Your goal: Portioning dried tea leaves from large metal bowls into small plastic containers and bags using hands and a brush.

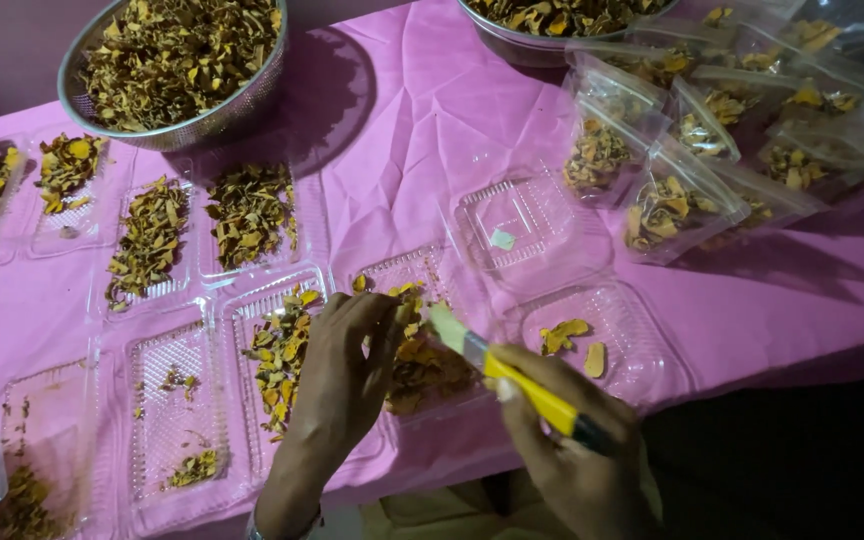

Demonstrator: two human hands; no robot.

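Pink cloth covers the desk, two metal bowls of dried yellow-brown chips sit up top, a pile of filled clear bags is on the right, and an empty clear tray sits mid-desk.

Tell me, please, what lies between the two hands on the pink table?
In the head view, between the left hand and the right hand lies a clear plastic tray heaped with dried yellow-brown pieces; the yellow tool's pale tip reaches over it.

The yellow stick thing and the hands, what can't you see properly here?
Head view:
- Yellow tool: tip blurred, its kind unclear.
- Right hand: wrist lost in shadow.
- Left hand: covers the tray contents beneath.
- Second bowl: cut off by top edge.
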